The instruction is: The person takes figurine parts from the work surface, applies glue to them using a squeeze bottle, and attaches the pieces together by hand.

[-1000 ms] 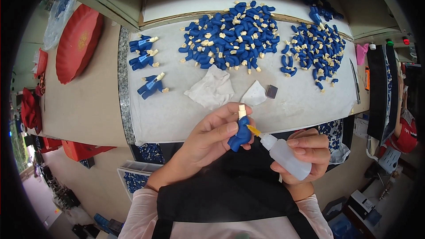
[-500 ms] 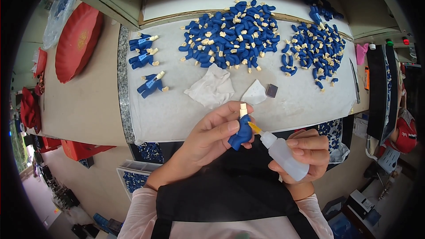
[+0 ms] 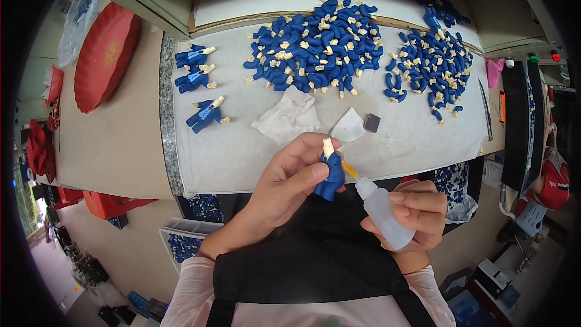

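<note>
Between the thumb and fingers of my left hand [image 3: 296,175], a small blue figurine body [image 3: 330,177] with a cream neck peg stands roughly upright. My right hand [image 3: 420,215] is wrapped round a translucent white squeeze bottle [image 3: 387,215]. The bottle's yellow nozzle tip [image 3: 350,169] is at the right side of the figurine's upper body; whether it touches cannot be made out. On the table beyond lie a crumpled white cloth [image 3: 287,115], a white scrap [image 3: 349,126] and a small dark square block [image 3: 372,123].
Blue figurine arms with cream hands form a large pile [image 3: 315,48] and a second pile [image 3: 433,72] to its right. Several assembled bodies [image 3: 207,114] lie at left. A red scalloped tray [image 3: 108,57] stands farther left. A dark thin tool [image 3: 485,109] lies near the right edge.
The figurine has turned in my left hand and tilted slightly less. My right hand with the squeeze bottle has shifted a little left, keeping the nozzle near the body.
</note>
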Tool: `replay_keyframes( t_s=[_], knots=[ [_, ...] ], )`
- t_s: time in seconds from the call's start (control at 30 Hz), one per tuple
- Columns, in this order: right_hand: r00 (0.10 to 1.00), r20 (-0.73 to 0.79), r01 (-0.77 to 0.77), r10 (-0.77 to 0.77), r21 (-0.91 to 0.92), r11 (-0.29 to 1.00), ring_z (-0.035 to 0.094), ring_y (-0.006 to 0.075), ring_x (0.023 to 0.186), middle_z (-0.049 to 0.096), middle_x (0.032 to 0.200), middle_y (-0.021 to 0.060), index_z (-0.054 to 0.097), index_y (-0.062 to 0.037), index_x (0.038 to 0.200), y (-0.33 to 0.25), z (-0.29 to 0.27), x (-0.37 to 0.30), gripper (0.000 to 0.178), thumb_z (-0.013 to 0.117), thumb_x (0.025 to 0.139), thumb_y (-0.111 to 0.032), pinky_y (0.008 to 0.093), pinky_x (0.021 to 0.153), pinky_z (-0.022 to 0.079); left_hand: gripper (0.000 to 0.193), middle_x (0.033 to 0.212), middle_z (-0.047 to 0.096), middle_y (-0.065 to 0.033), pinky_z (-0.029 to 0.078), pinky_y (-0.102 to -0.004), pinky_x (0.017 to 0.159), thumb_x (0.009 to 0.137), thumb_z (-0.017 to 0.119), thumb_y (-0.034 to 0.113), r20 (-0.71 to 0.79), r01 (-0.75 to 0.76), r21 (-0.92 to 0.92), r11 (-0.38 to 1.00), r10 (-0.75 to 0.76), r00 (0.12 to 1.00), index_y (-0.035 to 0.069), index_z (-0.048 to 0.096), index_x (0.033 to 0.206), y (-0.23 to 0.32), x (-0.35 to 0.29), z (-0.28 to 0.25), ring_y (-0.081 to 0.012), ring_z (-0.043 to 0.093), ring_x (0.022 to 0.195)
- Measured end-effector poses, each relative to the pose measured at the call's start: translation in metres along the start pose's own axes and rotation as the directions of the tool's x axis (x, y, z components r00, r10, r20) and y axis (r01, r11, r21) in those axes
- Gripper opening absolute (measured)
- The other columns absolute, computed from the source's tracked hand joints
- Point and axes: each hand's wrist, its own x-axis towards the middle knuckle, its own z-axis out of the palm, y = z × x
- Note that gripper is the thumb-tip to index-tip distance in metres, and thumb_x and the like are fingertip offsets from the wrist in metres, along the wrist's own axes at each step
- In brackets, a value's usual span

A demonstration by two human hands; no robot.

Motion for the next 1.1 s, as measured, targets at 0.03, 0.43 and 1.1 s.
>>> replay_keyframes(
  t_s=[0.03,0.43,1.1],
  knots=[
    [1.0,0.002,0.012,-0.012,-0.006,1.0,0.054,0.0188,0.064,0.054,0.089,0.0082,0.052,-0.007,0.088,0.0,0.0006,0.0,0.048,0.081,0.05,-0.009,0.0263,0.052,0.046,0.032,0.092,0.053,-0.0067,0.043,-0.0253,0.072,0.082,0.053,0.015,-0.03,-0.015,0.032,0.999,0.016,0.999,0.003,0.042,0.11,-0.0002,-0.0002,0.0001,-0.0141,0.054,0.079],
    [0.996,0.091,-0.001,0.008,-0.074,0.997,0.052,0.0171,0.063,0.052,0.086,0.0069,0.053,-0.0082,0.089,-0.0049,-0.0027,0.0024,0.046,0.08,0.052,-0.013,0.0247,0.051,0.045,0.026,0.097,0.051,-0.0074,0.039,-0.0254,0.079,0.081,0.054,0.012,-0.005,-0.206,0.221,0.953,0.212,0.977,0.004,0.045,0.104,-0.0057,0.0021,-0.0056,-0.0132,0.048,0.092],
    [0.998,-0.023,-0.058,0.057,-0.006,0.998,0.055,0.0187,0.06,0.055,0.081,0.008,0.054,-0.0059,0.087,0.0023,0.0003,0.0025,0.05,0.082,0.047,-0.009,0.0237,0.049,0.044,0.024,0.099,0.051,-0.0078,0.039,-0.0243,0.078,0.082,0.053,0.009,0.038,-0.252,0.288,0.924,0.252,0.967,0.003,0.045,0.104,-0.009,0.0054,-0.0093,-0.0131,0.047,0.095]
  ],
)
